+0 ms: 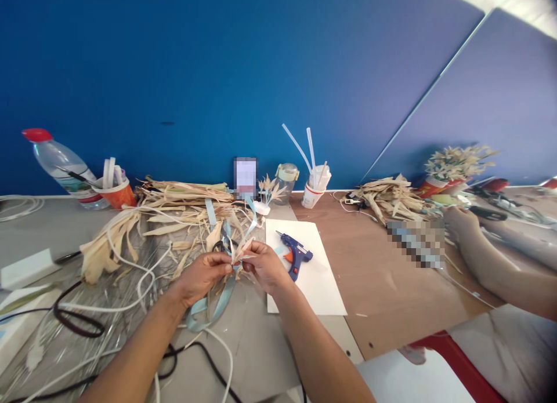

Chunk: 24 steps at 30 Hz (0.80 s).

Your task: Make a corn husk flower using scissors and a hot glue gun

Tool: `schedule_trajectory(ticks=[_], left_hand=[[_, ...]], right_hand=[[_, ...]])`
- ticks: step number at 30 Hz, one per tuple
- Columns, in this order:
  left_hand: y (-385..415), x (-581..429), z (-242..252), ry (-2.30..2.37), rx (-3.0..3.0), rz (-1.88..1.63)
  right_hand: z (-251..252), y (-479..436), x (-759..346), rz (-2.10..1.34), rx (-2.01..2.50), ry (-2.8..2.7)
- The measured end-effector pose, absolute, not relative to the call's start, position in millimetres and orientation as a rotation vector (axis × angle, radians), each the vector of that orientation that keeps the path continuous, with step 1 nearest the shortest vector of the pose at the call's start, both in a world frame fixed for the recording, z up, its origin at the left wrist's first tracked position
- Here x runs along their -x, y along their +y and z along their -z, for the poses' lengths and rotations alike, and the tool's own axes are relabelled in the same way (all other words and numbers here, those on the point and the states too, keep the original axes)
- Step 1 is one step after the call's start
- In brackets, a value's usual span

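My left hand (205,276) is closed, thumb and fingertips pinching the base of a small flower of pale dried husk strips (238,251). From the other side my right hand (268,268) pinches the same flower, its fingertips close to the left ones. The pointed strips rise above the fingers; the lower end is hidden in them. Just right of my right hand, a blue hot glue gun (299,253) lies on a white sheet (314,298). Light blue ribbon (223,303) curls below my hands, and black-handled scissors (219,246) lie partly hidden behind them.
Dried husks (187,191) heap up behind my hands. White cable (111,240) loops over the left side. A bottle (61,159), an orange cup (115,194), a phone (246,177), a jar (287,180) and a cup with glue sticks (311,195) stand along the partition. At right is another person's arm (483,258).
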<state>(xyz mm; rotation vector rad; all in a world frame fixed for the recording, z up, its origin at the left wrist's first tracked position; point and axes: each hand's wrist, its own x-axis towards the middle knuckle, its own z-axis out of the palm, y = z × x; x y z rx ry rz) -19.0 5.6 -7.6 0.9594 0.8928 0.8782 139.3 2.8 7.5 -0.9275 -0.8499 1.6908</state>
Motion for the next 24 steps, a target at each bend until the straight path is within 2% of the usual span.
schedule_trajectory(ticks=[12,17,24], left_hand=[[7,19,7,1.051,-1.320,-0.971],[9,17,9,1.085,-1.433,-1.079],[13,18,13,1.092,-1.433,-1.234]], right_hand=[[-13,8,-150,-1.759,0.883,-0.691],[-32,7,-163,-1.668,0.913,-0.566],[-53,-15,-210,-1.445,0.972,-0.756]])
